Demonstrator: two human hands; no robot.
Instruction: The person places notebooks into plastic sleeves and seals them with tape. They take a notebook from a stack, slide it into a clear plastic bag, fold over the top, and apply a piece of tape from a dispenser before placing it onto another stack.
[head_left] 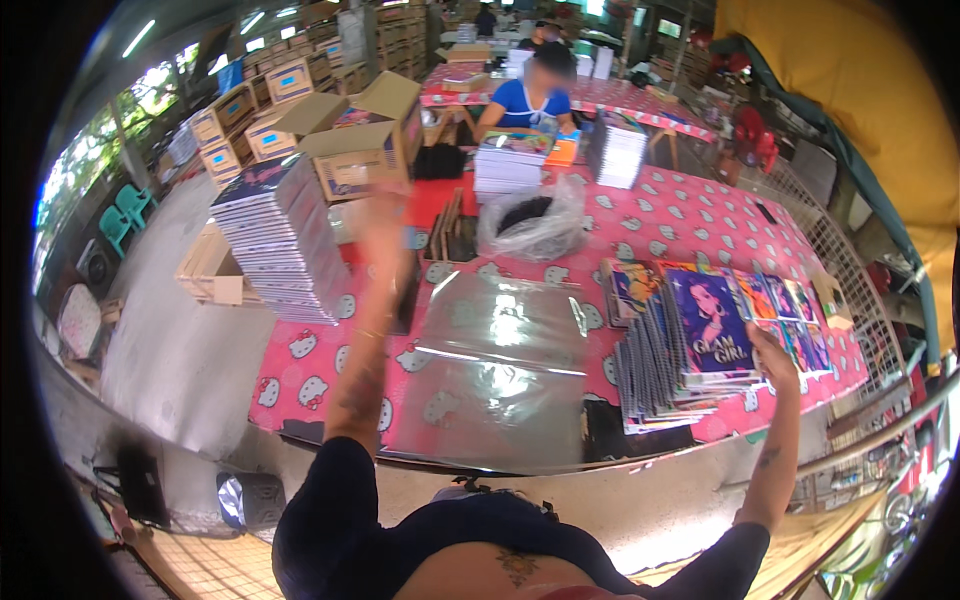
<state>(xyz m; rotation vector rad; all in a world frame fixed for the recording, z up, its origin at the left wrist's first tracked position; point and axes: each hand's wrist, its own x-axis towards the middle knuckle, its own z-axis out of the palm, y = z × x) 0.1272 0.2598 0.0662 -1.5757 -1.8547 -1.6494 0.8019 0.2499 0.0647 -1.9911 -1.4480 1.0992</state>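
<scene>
Right hand [775, 357] was clamped on the right edge of a purple notebook [708, 315], thumb on the cover. That notebook lay on top of a fanned pile of spiral notebooks [645, 370] at the right side of the bench [690, 215], which had a pink cover with white cat faces. Left hand [380, 225] was blurred, reached out over the left part of the bench, right of a tall notebook stack [278, 240]; couldn't tell if its fingers were apart or together, or whether it held anything. Clear plastic sheets [490, 385] lay flat between the 2 forearms, shiny with glare. Colourful notebooks [795, 315] lay just beyond and right of the purple notebook. Past the sheets: a clear plastic bag [560, 235] with something black inside, then 2 more stacks, a left one [505, 170] and a right one [622, 155]. Person in a blue top [535, 105] was at the far side. Open cardboard box [355, 165] stood behind the tall notebook stack.
</scene>
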